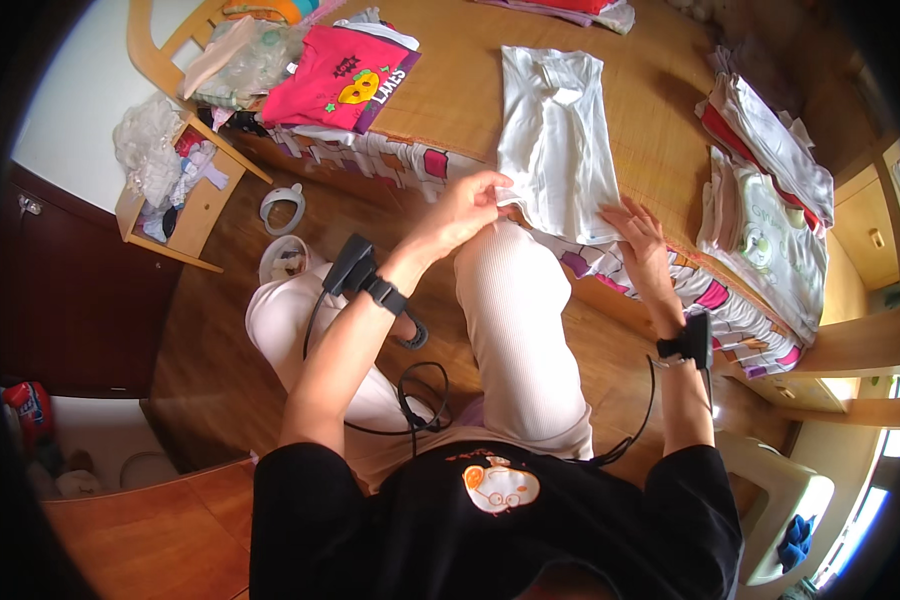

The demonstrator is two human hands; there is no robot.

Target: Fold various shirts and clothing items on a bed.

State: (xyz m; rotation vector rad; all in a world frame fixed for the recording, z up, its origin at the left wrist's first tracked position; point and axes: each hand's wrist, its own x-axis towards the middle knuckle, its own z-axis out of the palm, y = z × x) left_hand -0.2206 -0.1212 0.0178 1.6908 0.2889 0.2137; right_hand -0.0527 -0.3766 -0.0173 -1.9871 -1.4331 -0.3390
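A white shirt [559, 142] lies lengthwise on the bed's woven mat [457, 90], its near edge at the bed's front edge. My left hand [471, 202] pinches the shirt's near left corner between thumb and fingers. At the near right corner, my right hand [640, 236] touches the cloth with its fingers extended; whether it grips the cloth cannot be told. Some creases run along the shirt's middle. A pink printed T-shirt [337, 79] lies on other clothes to the left. Folded white and red garments [772, 142] are stacked at the right, beside a light printed shirt [776, 232].
An open wooden drawer [214, 191] holding clothes stands left of the bed. A bin [283, 259] and a white ring-shaped object [283, 209] are on the floor. Cables [420, 427] hang by my legs. More folded clothes [570, 9] lie at the bed's far side.
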